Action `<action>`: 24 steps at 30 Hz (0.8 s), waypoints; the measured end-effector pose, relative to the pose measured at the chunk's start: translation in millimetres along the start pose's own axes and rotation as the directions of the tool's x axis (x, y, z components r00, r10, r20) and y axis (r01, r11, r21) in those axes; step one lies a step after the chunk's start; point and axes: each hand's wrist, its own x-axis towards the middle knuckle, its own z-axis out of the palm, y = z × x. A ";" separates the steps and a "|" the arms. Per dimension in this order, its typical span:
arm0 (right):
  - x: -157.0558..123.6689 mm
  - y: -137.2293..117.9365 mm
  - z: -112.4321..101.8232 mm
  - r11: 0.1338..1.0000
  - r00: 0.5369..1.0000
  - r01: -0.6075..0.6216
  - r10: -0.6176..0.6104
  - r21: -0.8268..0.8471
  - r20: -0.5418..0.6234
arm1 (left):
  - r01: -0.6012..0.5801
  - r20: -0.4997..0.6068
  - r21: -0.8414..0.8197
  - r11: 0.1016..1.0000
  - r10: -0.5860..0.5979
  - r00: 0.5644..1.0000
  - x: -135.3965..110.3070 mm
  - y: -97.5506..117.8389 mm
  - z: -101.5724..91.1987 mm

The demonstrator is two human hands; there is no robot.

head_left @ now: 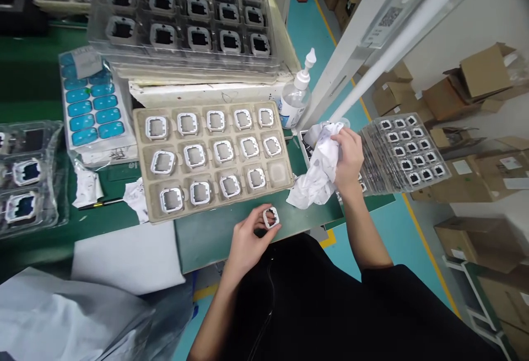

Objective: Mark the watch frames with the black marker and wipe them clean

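Note:
Close to the table's front edge, my left hand (252,240) pinches a small white square frame (271,217) with rounded corners and a dark-edged opening. Over to the right, my right hand (349,157) is closed on a crumpled white cloth (316,171) with grey marks, which hangs down onto the table. Between them and the pump bottle lies a beige tray (210,171) with rows of similar white frames (223,151) in its pockets. Its front right pocket (278,173) holds no frame.
A clear pump bottle (294,102) stands behind the cloth. Stacked clear trays (185,55) of frames sit at the back. More stacked trays (407,149) stand right. A pack with blue cells (93,110), a pen (101,203) and grey cloth (128,256) lie left. A white post (351,47) rises right.

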 end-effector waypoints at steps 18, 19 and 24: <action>7.7 -17.3 -2.2 0.927 0.977 0.085 -0.006 -0.366 0.212 | 0.010 0.006 0.006 1.000 -0.010 1.000 -1.6 2.2 -1.0; 6.9 -17.7 -1.7 0.927 0.979 0.086 -0.011 -0.365 0.203 | 0.011 0.006 0.006 1.000 -0.011 1.000 -1.8 2.1 -1.0; -2.8 -13.1 -3.0 0.965 0.998 0.059 -0.056 -0.255 0.021 | 0.005 -0.002 -0.011 1.000 -0.005 1.000 -1.8 2.0 0.3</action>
